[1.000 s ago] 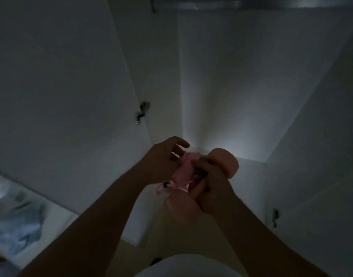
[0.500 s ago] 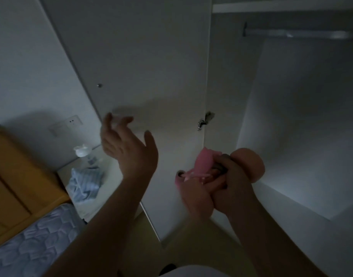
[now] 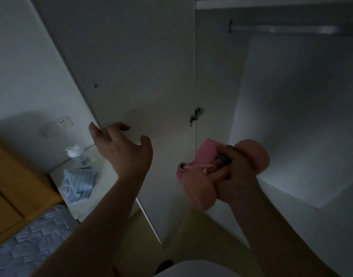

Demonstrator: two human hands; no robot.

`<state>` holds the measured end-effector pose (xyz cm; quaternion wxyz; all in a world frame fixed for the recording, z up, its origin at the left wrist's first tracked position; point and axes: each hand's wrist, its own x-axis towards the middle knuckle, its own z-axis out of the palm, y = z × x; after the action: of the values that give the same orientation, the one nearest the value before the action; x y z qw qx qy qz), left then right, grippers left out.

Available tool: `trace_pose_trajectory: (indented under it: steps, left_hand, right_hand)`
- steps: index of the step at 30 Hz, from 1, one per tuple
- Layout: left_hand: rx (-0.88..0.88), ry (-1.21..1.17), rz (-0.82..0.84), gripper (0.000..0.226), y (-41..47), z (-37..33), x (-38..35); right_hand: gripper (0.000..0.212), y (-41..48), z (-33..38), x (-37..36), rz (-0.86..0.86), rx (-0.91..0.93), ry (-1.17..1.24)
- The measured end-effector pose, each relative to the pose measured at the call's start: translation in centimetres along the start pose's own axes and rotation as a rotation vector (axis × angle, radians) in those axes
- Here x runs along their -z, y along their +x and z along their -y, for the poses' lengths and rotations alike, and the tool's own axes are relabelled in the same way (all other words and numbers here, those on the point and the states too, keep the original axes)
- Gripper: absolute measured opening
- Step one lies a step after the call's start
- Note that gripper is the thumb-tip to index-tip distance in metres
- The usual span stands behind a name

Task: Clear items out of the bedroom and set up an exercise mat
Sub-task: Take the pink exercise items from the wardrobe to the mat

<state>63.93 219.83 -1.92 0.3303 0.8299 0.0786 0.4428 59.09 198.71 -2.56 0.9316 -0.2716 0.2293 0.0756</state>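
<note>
While the right hand (image 3: pixel 238 176) grips the bar of a peach-pink round-ended dumbbell (image 3: pixel 254 156) together with a folded pink fabric band (image 3: pixel 206 154), fingers (image 3: pixel 223 173) curled tight round both, it sits in front of the open white wardrobe (image 3: pixel 291 116). The left hand (image 3: pixel 125 154) is raised at the edge of the white wardrobe door (image 3: pixel 131 66), fingers (image 3: pixel 115 128) spread and slightly bent; contact unclear. A white bedside worktop (image 3: pixel 105 176) carries a crumpled blue striped cloth (image 3: pixel 77 182) and a white-capped bottle (image 3: pixel 74 151). The quilted mattress (image 3: pixel 31 242) is lower left.
</note>
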Motion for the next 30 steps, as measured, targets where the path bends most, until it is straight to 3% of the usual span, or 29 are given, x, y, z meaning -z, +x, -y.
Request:
trace_pose_trajectory:
  steps: [5,8,16,19,24,27,30]
  left_hand:
    - [-0.065,-0.028,-0.056,0.048,-3.8,-2.5,-0.4]
    - [-0.092,-0.044,-0.015,0.049,-6.4,-5.0,-0.7]
    - [-0.170,-0.280,0.108,0.052,-11.1,-10.5,-0.8]
    - [-0.194,-0.439,0.213,0.058,-12.9,-12.5,-0.9]
    - [-0.311,-0.725,0.404,0.057,-13.8,-15.0,-1.7]
    - [-0.306,-0.789,0.522,0.061,-13.5,-16.7,-2.7]
    - [-0.273,-0.769,0.753,0.076,-13.1,-18.5,-3.8]
  right_hand:
    - [0.022,-1.4,1.2,2.1,-0.059,0.024,0.049]
    - [0.029,-2.7,2.4,3.4,-0.108,0.071,0.084]
    - [0.019,-4.9,4.9,6.9,-0.195,0.212,0.117]
    - [0.009,-6.2,5.4,8.1,-0.214,0.264,0.142]
    - [0.020,-8.7,5.9,10.0,-0.263,0.313,0.246]
    - [0.023,-9.6,6.0,10.7,-0.293,0.393,0.256]
    - [0.024,-10.4,6.0,11.6,-0.341,0.472,0.283]
